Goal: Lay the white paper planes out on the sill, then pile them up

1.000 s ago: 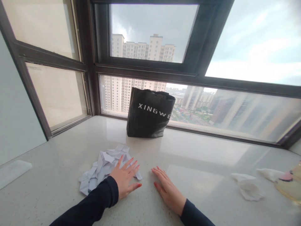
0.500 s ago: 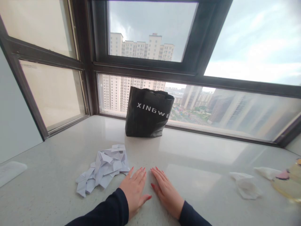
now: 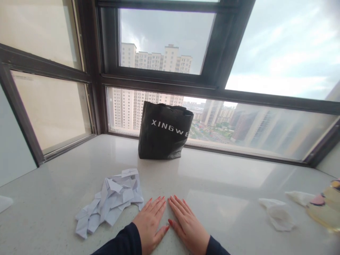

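My left hand (image 3: pixel 152 220) lies flat on the white sill, palm down, fingers stretched out and nothing in it. Beside it, palm down as well, my right hand (image 3: pixel 186 223) rests with its fingers extended, also holding nothing. The two hands almost meet at thumbs and fingertips. Just left of my left fingertips is a loose heap of folded white paper pieces (image 3: pixel 113 196). Farther back, a black bag (image 3: pixel 163 132) with white lettering stands upright against the window; what it contains is hidden.
Crumpled white tissues (image 3: pixel 278 214) lie at the right, near a yellowish object with pink and dark markings (image 3: pixel 325 205), cut off by the edge. A whitish item (image 3: pixel 4 203) shows at the far left. Dark window frames (image 3: pixel 162 80) border the pale sill (image 3: pixel 225 177).
The view has tilted up and turned slightly right, so the things appear lower and further left. My hands stay flat and have come a little closer together.
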### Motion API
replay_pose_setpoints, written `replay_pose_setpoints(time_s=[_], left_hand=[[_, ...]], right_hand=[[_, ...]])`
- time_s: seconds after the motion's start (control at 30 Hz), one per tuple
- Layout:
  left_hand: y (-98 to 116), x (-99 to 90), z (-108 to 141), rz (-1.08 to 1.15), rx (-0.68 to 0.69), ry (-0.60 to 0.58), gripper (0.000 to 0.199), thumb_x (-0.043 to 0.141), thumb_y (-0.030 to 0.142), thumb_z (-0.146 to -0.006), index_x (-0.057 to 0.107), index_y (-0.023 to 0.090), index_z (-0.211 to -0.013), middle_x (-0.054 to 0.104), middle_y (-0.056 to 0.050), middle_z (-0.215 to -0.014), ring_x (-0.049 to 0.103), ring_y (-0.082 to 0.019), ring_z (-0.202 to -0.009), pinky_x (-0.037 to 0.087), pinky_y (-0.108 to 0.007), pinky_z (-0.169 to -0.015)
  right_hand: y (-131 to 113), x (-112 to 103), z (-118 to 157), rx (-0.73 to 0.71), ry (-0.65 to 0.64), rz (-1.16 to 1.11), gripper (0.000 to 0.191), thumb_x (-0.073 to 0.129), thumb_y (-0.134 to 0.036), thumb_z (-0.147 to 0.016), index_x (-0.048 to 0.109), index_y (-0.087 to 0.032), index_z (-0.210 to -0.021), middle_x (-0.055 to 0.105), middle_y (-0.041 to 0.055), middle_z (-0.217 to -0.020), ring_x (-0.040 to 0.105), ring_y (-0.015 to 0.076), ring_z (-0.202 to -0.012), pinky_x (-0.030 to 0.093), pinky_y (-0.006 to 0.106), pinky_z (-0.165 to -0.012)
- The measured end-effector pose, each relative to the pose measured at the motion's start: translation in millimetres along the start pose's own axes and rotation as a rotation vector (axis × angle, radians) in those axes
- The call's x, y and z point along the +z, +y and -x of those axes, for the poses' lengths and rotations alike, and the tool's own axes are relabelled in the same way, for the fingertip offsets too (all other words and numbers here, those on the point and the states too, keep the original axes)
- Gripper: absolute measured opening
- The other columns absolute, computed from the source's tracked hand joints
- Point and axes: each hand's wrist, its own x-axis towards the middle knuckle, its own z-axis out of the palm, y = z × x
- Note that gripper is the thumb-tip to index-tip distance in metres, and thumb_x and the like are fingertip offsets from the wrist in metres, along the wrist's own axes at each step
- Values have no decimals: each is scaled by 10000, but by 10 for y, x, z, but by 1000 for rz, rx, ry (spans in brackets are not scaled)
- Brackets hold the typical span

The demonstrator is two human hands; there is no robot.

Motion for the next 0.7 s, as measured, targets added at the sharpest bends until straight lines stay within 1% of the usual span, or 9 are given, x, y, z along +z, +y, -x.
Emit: replay_pose_setpoints(time_s=[0.07, 0.17, 0.23, 0.33, 0.4, 0.47, 0.57, 0.63, 0.7], left_hand=[[17, 5, -2, -7, -6, -2, 518, 304, 429, -845, 308, 141, -1275, 314, -78, -1325, 246, -215, -1210, 208, -385, -998], [13, 21, 6, -26, -27, -11, 519, 290, 442, -846, 302, 160, -1282, 305, -75, -1330, 255, -229, -1205, 192, -425, -990], [0, 31, 19, -43, -33, -13, 518, 285, 455, -844, 289, 190, -1289, 292, -65, -1336, 264, -250, -1199, 195, -460, -971], [-2, 27, 35, -72, -65, 15, 507, 290, 485, -833, 304, 247, -1280, 290, -32, -1339, 260, -297, -1193, 198, -517, -939], [16, 8, 32, -86, -90, 29, 499, 302, 487, -828, 331, 251, -1267, 298, -30, -1336, 251, -309, -1194, 178, -541, -936], [35, -12, 20, -84, -68, 20, 505, 328, 458, -826, 332, 214, -1268, 297, -49, -1336, 244, -284, -1202, 164, -516, -962], [38, -15, 3, -44, 11, -8, 493, 351, 378, -833, 312, 162, -1274, 293, -64, -1337, 248, -220, -1209, 200, -413, -995], [19, 2, 1, -4, 59, -30, 468, 336, 354, -845, 313, 160, -1271, 300, -60, -1334, 270, -197, -1202, 239, -369, -989], [-3, 16, 5, 15, 53, -31, 457, 326, 354, -851, 317, 165, -1266, 306, -58, -1331, 282, -195, -1196, 253, -365, -985]], right_hand=[[5, 7, 3, -10, 6, 9, 493, 395, -364, -825, 288, -220, -1284, 365, 60, -1298, 284, 225, -1209, 243, 434, -1000], [6, 11, 7, -11, 1, 38, 493, 383, -360, -830, 267, -227, -1291, 353, 54, -1305, 281, 223, -1211, 240, 437, -1000], [3, 9, 8, -7, -11, 58, 491, 368, -366, -835, 258, -229, -1293, 344, 50, -1310, 275, 224, -1213, 239, 443, -999], [-5, 4, 11, -3, -13, 69, 491, 356, -375, -838, 251, -230, -1295, 340, 47, -1312, 274, 222, -1214, 239, 443, -999], [-10, 2, 14, -5, 2, 63, 490, 361, -375, -837, 255, -233, -1294, 345, 45, -1309, 280, 219, -1212, 239, 435, -1002], [-13, 3, 17, -7, 13, 58, 486, 367, -372, -836, 263, -235, -1291, 353, 46, -1305, 283, 216, -1210, 241, 430, -1003], [-17, 6, 17, -3, 11, 55, 483, 373, -366, -835, 269, -237, -1288, 360, 49, -1301, 288, 216, -1208, 246, 433, -999], [-21, 4, 16, -1, 10, 54, 483, 376, -361, -834, 264, -242, -1289, 358, 47, -1303, 289, 214, -1208, 246, 431, -1000], [-27, -2, 15, 2, 8, 52, 484, 375, -360, -834, 261, -244, -1291, 356, 46, -1305, 285, 213, -1210, 242, 429, -1003]])
